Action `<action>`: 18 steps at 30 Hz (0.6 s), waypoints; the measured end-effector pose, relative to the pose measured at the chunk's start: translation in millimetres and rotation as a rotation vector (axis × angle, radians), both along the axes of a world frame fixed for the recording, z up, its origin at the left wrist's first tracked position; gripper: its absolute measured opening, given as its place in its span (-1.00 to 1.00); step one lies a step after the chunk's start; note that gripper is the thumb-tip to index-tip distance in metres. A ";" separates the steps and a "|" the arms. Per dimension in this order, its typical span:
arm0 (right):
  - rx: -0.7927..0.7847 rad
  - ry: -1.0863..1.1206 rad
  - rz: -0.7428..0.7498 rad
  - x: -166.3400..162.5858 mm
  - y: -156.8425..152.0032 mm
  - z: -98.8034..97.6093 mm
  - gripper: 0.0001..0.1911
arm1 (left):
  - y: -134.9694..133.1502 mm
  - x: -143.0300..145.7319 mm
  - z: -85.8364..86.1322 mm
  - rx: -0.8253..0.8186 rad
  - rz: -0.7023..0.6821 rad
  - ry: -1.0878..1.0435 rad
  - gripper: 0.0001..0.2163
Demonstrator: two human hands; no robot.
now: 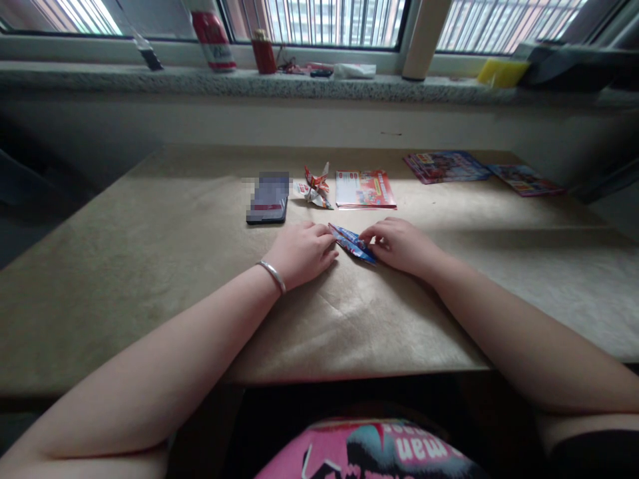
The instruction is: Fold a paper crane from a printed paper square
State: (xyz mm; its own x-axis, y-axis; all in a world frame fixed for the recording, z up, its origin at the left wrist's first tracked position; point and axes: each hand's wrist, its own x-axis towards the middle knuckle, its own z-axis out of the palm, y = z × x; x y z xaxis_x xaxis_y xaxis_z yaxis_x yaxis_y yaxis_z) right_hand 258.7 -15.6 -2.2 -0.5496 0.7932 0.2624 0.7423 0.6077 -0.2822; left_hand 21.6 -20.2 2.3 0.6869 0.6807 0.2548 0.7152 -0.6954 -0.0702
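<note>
A narrow folded piece of blue printed paper (353, 243) lies slanted on the table between my two hands. My left hand (305, 249), with a silver bangle at the wrist, rests on the table, its fingers closed on the paper's upper left end. At the other end, my right hand (392, 245) pinches the paper's edge between thumb and fingers. Just beyond the hands stands a folded red and white paper figure (316, 186) with pointed tips. Beside it lies a small stack of red printed sheets (365, 189).
A dark phone (269, 197), partly pixelated, lies left of the paper figure. Colourful printed leaflets (446, 166) are at the back right of the beige-covered table (124, 266). On the windowsill stand a red and white can (213, 40), a red container (263, 53) and a yellow object (502, 72).
</note>
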 end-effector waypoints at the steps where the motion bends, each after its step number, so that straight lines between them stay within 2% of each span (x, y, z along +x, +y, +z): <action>1: 0.013 -0.009 0.023 -1.1 -0.5 -0.8 -0.75 | -1.0 1.8 -0.2 -0.002 0.018 -0.001 -0.68; 9: 0.045 0.008 0.158 -7.7 -3.3 -5.4 -0.78 | -4.0 9.6 -2.3 -0.039 0.088 -0.031 -0.64; 15: 0.226 -0.088 0.186 -4.2 -3.6 -1.2 -0.75 | -1.1 7.0 -5.5 -0.037 0.046 -0.064 -0.66; 18: 0.248 -0.090 0.247 -2.6 -1.5 -3.0 -0.73 | 3.8 6.0 -7.9 -0.040 -0.015 -0.093 -0.71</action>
State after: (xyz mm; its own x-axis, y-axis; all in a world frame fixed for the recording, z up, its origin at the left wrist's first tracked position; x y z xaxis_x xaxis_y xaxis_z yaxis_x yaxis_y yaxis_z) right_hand 256.1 -17.2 -5.2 -0.7462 0.5519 0.3723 0.5798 0.8136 -0.0441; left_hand 27.5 -16.5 -5.5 0.6719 0.6814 0.2903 0.7067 -0.7071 0.0242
